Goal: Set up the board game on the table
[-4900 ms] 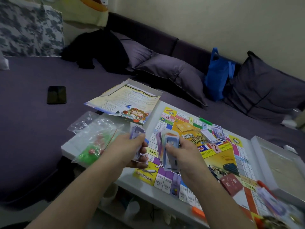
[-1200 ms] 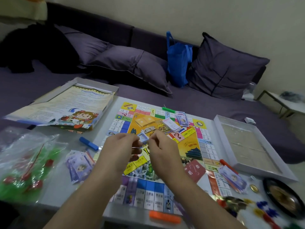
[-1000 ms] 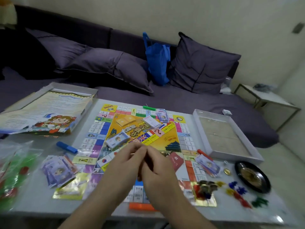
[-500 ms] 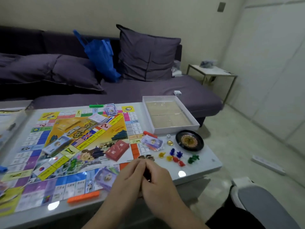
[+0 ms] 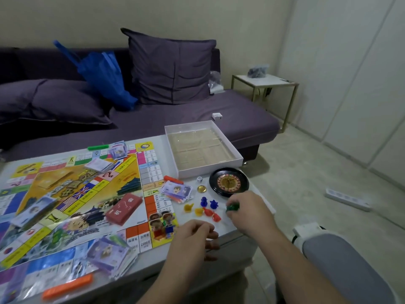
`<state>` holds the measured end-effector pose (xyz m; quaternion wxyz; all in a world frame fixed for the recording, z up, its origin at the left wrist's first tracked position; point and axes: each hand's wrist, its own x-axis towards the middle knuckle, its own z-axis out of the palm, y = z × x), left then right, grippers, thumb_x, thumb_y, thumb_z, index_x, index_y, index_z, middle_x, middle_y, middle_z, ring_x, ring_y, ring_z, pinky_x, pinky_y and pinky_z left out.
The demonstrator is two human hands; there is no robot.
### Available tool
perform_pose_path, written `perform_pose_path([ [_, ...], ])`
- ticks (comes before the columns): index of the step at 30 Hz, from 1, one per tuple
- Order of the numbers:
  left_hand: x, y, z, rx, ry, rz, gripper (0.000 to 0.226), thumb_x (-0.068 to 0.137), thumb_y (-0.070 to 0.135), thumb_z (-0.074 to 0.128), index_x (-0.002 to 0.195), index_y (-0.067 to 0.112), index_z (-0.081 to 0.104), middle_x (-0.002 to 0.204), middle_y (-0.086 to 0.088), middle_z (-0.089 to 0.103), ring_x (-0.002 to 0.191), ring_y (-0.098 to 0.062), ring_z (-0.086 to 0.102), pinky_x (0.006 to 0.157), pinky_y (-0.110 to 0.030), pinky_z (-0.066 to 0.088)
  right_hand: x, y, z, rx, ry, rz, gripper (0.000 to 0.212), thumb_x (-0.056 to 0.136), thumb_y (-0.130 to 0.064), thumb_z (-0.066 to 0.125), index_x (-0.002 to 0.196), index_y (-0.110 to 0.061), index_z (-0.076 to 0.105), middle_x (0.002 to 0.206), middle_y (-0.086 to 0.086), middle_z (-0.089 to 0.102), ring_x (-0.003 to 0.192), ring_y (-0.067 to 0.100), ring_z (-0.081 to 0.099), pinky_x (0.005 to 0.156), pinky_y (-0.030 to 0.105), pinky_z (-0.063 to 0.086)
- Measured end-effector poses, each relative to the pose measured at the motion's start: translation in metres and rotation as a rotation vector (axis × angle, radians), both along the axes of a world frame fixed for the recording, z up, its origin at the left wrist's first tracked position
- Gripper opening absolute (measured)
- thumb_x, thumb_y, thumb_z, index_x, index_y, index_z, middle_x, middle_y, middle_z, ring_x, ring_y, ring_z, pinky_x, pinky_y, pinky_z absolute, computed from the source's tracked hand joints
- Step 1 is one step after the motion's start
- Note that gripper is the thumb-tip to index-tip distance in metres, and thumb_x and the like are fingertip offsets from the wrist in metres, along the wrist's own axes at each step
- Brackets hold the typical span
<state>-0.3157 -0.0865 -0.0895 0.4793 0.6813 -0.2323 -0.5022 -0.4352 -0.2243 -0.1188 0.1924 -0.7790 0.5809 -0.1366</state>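
The colourful game board (image 5: 72,194) lies flat on the white table (image 5: 245,232). On it are a red card deck (image 5: 123,208) and stacks of play money (image 5: 109,257). More notes (image 5: 177,190) lie off its right edge. Blue (image 5: 204,201), yellow (image 5: 189,207) and red pawns (image 5: 208,212) stand in a loose group beside a gold coin (image 5: 201,189), a die (image 5: 199,179) and a small roulette wheel (image 5: 229,182). My right hand (image 5: 249,212) pinches a green pawn (image 5: 232,208) just right of that group. My left hand (image 5: 195,235) hovers at the table's near edge, fingers loosely curled, nothing seen in it.
An open white box half (image 5: 173,154) sits at the table's far right corner. An orange bar (image 5: 68,286) lies at the near edge. Behind is a purple sofa (image 5: 241,110) with cushions and a blue bag (image 5: 103,75). A power strip (image 5: 347,199) lies on the floor.
My view has swung right along the table. My hands, joined together half a second ago, have parted; the right one has reached out to the pawns and taken hold of a green one.
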Motion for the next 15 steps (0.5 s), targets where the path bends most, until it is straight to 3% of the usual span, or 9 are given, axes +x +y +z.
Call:
perform_pose_path([
  [4,-0.005,-0.009,-0.001,0.002,0.125,0.067,0.02,0.106,0.009,0.055,0.103,-0.001,0.072,0.104,-0.026,0.073,0.083,-0.034,0.074,0.074,-0.048,0.064,-0.001,-0.005,-0.007,-0.003,-0.027,-0.015,0.013,0.091,-0.018,0.075,0.092,-0.029,0.08,0.095,-0.004,0.072,0.087,0.018,0.066,0.074,0.031,0.057],
  [7,-0.004,-0.013,0.0,-0.016,0.233,0.14,0.019,0.104,0.009,0.057,0.104,-0.002,0.073,0.102,-0.027,0.074,0.085,-0.036,0.076,0.076,-0.048,0.066,-0.007,-0.005,0.0,-0.037,-0.158,-0.015,0.017,0.09,-0.013,0.079,0.088,-0.03,0.081,0.09,-0.009,0.071,0.081,0.009,0.063,0.062,0.017,0.043],
  [11,-0.005,-0.014,-0.002,-0.071,0.444,0.193,0.023,0.104,0.019,0.061,0.115,0.002,0.071,0.105,-0.021,0.078,0.096,-0.037,0.078,0.088,-0.05,0.063,-0.012,0.016,0.019,-0.014,-0.399,0.176,0.016,0.085,-0.019,0.084,0.089,-0.035,0.081,0.092,-0.017,0.07,0.084,0.001,0.064,0.076,0.016,0.05],
  [15,-0.013,-0.016,-0.006,-0.156,0.682,0.236,0.035,0.107,0.026,0.052,0.124,0.0,0.067,0.113,-0.026,0.075,0.111,-0.04,0.073,0.104,-0.058,0.054,-0.002,0.043,0.016,0.039,-0.337,0.379,0.037,0.085,-0.013,0.076,0.111,-0.039,0.074,0.104,-0.017,0.07,0.095,0.001,0.064,0.085,0.017,0.051],
])
